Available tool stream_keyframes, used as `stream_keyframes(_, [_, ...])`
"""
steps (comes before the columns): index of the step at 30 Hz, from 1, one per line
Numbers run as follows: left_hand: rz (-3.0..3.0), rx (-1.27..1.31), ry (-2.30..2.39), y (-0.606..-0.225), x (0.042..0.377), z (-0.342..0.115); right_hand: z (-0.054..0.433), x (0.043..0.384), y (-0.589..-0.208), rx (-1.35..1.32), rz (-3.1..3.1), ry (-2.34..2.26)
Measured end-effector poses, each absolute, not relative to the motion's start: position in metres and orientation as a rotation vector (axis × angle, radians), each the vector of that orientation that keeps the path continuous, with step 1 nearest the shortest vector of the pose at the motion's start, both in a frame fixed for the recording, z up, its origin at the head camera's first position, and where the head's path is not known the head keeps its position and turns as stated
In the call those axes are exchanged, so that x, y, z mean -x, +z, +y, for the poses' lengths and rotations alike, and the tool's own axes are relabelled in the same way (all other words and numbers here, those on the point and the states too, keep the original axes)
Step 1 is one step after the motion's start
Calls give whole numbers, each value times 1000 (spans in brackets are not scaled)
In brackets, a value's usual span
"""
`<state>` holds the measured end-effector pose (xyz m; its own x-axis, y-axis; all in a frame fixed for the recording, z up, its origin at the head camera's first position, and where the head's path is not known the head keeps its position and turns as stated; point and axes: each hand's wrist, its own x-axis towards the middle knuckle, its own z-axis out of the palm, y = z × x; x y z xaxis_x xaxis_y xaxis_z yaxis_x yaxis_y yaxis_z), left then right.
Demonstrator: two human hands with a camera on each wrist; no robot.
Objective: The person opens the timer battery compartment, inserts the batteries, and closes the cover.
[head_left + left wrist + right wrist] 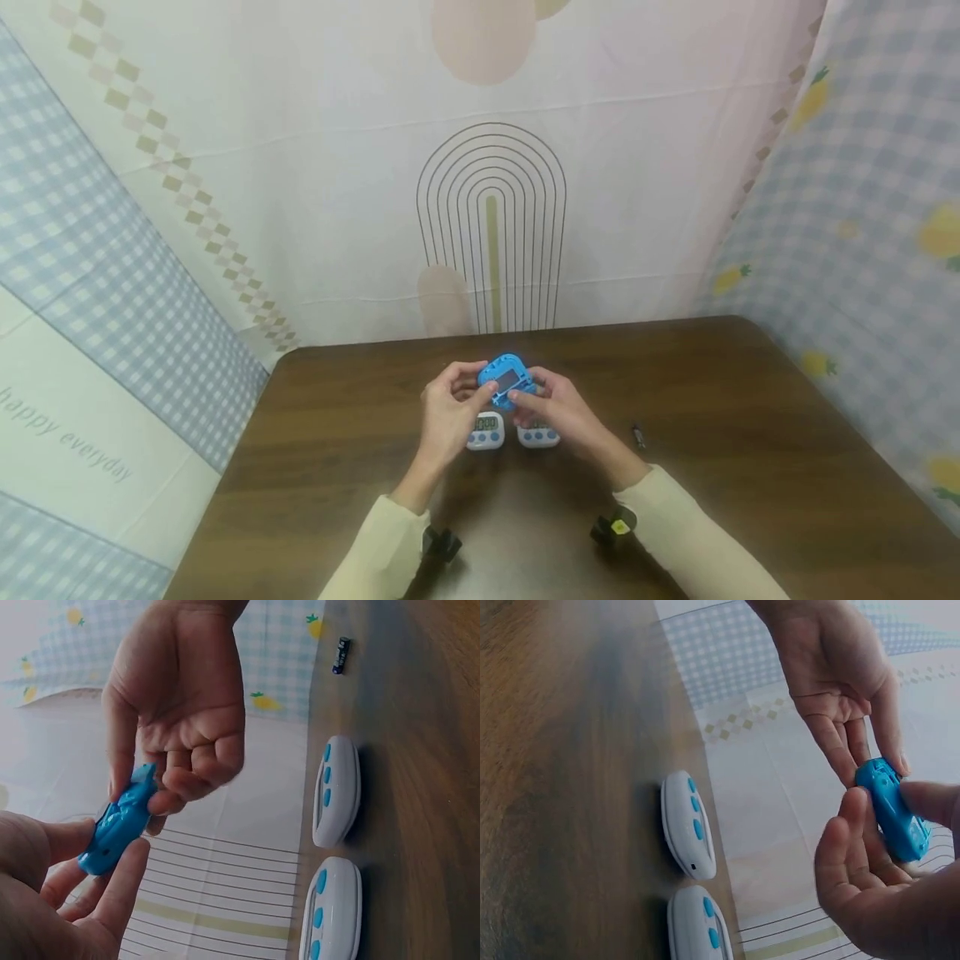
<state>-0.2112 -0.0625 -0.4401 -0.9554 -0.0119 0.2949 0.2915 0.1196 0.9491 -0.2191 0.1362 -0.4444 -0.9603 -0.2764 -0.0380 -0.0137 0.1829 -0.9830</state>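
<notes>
Both hands hold up a blue plastic timer-like device above the table, a dark rectangle set in the side facing the head camera. My left hand pinches its left end between thumb and fingers. At the opposite end, my right hand grips it with the thumb on top and fingers beneath. In the left wrist view the blue device appears edge-on, tilted between the two hands. Below it stand two white timers with blue buttons, the left timer and the right timer, the latter partly hidden by the right hand.
A small dark battery lies on the brown wooden table, right of the timers. Behind the table's far edge hangs a white patterned cloth. Blue checked cloth hangs along the right side, with more on the left.
</notes>
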Motion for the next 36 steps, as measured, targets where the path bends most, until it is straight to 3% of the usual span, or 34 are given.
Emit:
stream_keyframes(9, [-2142,200,-1850,-442,215,-64,139,219,-442,196,2286,-1909])
stream_keyframes(21, [-2116,144,-1872,-437,217,-71,154,225,-436,403,2278,-1692])
stream_keyframes(36, [-2120,162,-1866,-435,215,-70,154,224,-439,748,2379,-1106])
